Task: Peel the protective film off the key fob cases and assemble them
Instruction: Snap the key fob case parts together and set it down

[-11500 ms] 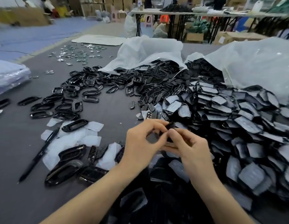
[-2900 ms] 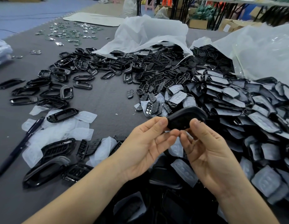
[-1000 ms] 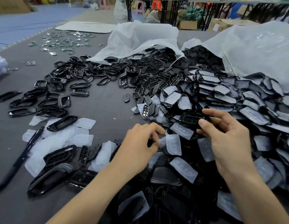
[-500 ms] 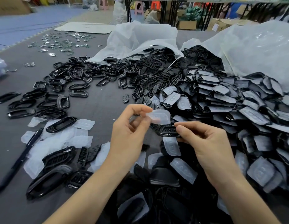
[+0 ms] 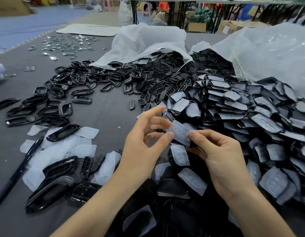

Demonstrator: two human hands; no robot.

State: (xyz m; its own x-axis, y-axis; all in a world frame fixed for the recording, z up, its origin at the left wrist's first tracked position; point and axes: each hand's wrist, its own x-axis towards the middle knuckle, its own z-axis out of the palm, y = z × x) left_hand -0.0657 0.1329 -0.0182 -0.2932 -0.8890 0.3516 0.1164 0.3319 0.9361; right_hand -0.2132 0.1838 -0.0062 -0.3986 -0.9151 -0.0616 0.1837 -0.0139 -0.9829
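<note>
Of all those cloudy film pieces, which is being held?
The film pinched between the left hand and right hand, up above the mat; the rest lie on it or the pile.

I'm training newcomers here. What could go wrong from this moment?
1. The film, pinched between the left hand and right hand, may tear if pulled apart.
2. Dropped, it could land on the pile of film-covered cases just beyond and pass for unpeeled stock.

A bare strip of mat [image 5: 107,120] runs between loose frames [image 5: 51,106] and the heaped cases [image 5: 242,108].
</note>
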